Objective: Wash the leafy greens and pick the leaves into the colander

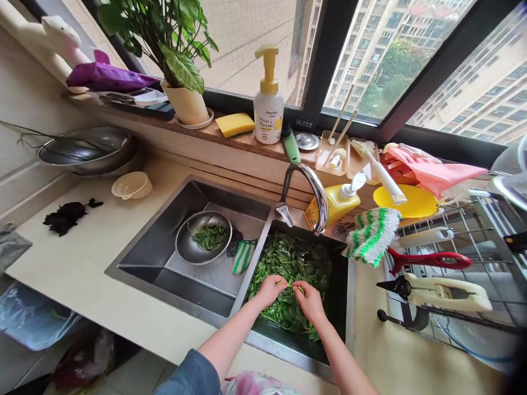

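Leafy greens (284,255) fill the right sink basin (343,285), lying in water. Just above them, my left hand (272,289) pinches one end of a thin green stem. My right hand (308,302) has its fingers closed on a green stem too, a short way to the right. The two hands nearly meet, and I cannot tell whether it is one stem between them or two. In the left basin (164,282) stands a round metal bowl (184,253) with a small heap of picked greens (211,235) in it.
A curved chrome faucet (304,170) arches over the right basin. Beside the bowl lies a green-striped cloth (244,256). A yellow bottle (340,200) stands behind the right basin. At right is a wire rack (494,236) with scissors (447,292); at left, a dark clump (69,216) and a wok (86,148).
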{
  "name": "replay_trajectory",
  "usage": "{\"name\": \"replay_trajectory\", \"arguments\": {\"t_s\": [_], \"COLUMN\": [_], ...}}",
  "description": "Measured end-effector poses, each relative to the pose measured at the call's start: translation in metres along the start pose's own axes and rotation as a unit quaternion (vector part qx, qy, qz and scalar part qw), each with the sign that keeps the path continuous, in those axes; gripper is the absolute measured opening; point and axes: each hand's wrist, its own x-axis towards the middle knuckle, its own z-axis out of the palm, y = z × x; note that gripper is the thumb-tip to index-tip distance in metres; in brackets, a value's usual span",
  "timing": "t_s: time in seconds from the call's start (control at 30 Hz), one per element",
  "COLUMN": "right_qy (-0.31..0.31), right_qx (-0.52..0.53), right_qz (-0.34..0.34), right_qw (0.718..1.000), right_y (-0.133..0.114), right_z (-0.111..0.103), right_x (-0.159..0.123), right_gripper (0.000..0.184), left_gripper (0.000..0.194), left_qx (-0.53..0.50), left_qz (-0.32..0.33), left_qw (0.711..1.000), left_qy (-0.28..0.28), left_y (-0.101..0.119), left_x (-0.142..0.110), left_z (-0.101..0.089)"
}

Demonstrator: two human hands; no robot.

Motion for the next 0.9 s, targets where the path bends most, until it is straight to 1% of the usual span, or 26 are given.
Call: {"name": "replay_trajectory", "arguments": {"t_s": [0.07, 0.13, 0.27, 0.33, 0.4, 0.43, 0.47, 0.53, 0.6, 0.63, 0.67, 0.7, 0.77, 0.83, 0.9], "right_qy": [-0.007, -0.012, -0.016, 0.013, 0.047, 0.054, 0.044, -0.008, -0.058, -0.064, -0.057, -0.039, -0.011, -0.012, -0.033], "right_qx": [-0.002, -0.009, -0.062, -0.095, -0.143, -0.173, -0.208, -0.269, -0.299, -0.302, -0.298, -0.288, -0.260, -0.241, -0.244], "right_qz": [-0.010, -0.015, -0.012, 0.009, 0.051, 0.078, 0.105, 0.145, 0.151, 0.139, 0.116, 0.083, -0.008, -0.101, -0.159], "right_qw": [1.000, 1.000, 0.998, 0.995, 0.987, 0.980, 0.972, 0.952, 0.940, 0.941, 0.946, 0.953, 0.966, 0.965, 0.956], "right_y": [-0.009, -0.015, -0.020, -0.017, -0.008, -0.002, 0.004, 0.015, 0.020, 0.019, 0.015, 0.009, -0.007, -0.024, -0.035], "right_z": [0.001, 0.004, 0.011, 0.014, 0.017, 0.018, 0.019, 0.020, 0.021, 0.021, 0.021, 0.019, 0.015, 0.009, 0.005], "right_x": [-0.008, -0.013, -0.020, -0.020, -0.017, -0.015, -0.013, -0.010, -0.012, -0.015, -0.018, -0.022, -0.031, -0.037, -0.040], "right_gripper": [0.026, 0.024, 0.019, 0.018, 0.020, 0.021, 0.022, 0.021, 0.019, 0.020, 0.022, 0.025, 0.032, 0.034, 0.030], "left_gripper": [0.015, 0.016, 0.017, 0.018, 0.018, 0.018, 0.018, 0.017, 0.017, 0.017, 0.018, 0.019, 0.022, 0.023, 0.024], "left_qx": [0.045, 0.087, 0.129, 0.136, 0.126, 0.109, 0.086, 0.031, -0.015, -0.032, -0.046, -0.058, -0.081, -0.110, -0.133], "left_qz": [0.038, 0.057, 0.055, 0.046, 0.038, 0.034, 0.032, 0.031, 0.035, 0.036, 0.034, 0.030, 0.013, -0.005, -0.009], "left_qw": [0.998, 0.995, 0.990, 0.989, 0.990, 0.991, 0.993, 0.994, 0.992, 0.990, 0.990, 0.989, 0.990, 0.990, 0.989], "left_qy": [0.003, 0.009, 0.031, 0.042, 0.055, 0.065, 0.077, 0.102, 0.124, 0.129, 0.132, 0.131, 0.118, 0.092, 0.062], "left_y": [0.009, 0.014, 0.017, 0.018, 0.018, 0.017, 0.017, 0.013, 0.009, 0.007, 0.005, 0.004, 0.004, 0.007, 0.013], "left_x": [-0.010, -0.018, -0.032, -0.038, -0.043, -0.045, -0.047, -0.051, -0.054, -0.056, -0.057, -0.058, -0.059, -0.061, -0.064], "left_z": [-0.003, -0.003, 0.003, 0.005, 0.004, 0.002, -0.001, -0.008, -0.017, -0.020, -0.023, -0.024, -0.023, -0.018, -0.013]}}
